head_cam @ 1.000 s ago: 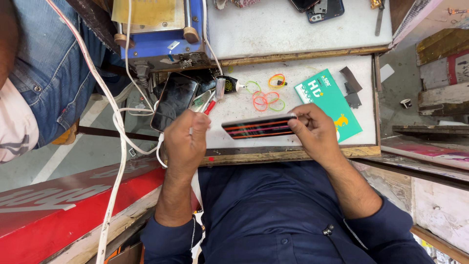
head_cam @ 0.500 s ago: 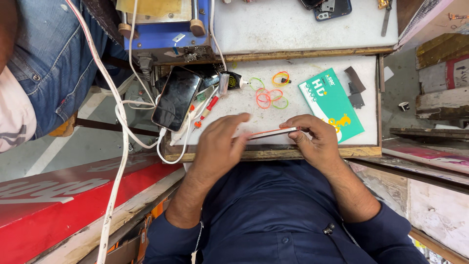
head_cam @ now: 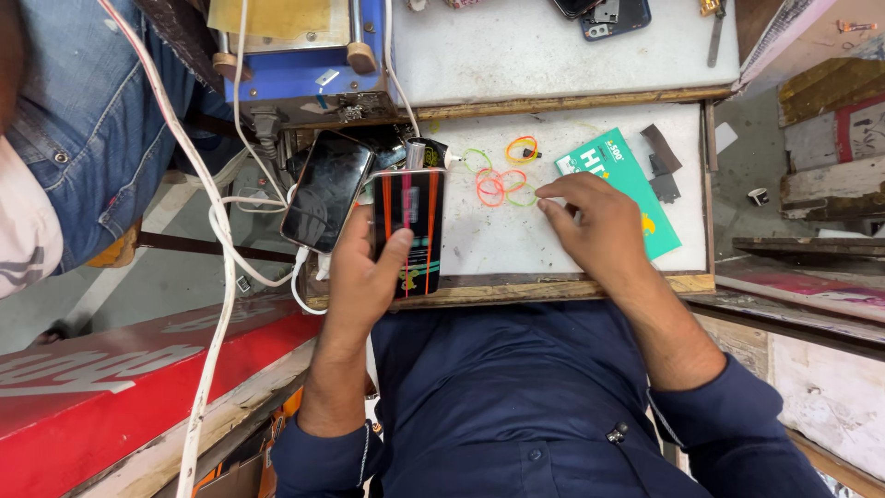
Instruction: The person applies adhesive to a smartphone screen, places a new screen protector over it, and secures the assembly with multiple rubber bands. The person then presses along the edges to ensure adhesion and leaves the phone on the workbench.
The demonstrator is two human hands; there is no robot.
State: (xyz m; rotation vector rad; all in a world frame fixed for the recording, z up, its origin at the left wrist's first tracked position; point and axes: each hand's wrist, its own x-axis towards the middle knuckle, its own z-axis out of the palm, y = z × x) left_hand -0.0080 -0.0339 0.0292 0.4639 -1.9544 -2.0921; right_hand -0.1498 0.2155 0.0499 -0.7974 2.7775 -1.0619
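Centre frame, the left hand [head_cam: 369, 277] clamps a phone [head_cam: 408, 231] with a striped screen over the counter [head_cam: 590, 249] edge; it could slip off. The right hand [head_cam: 590, 221], fingers apparently pinching, touches rubber bands [head_cam: 502, 182].

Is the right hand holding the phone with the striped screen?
No, the left hand holds that phone; the right hand touches the rubber bands.
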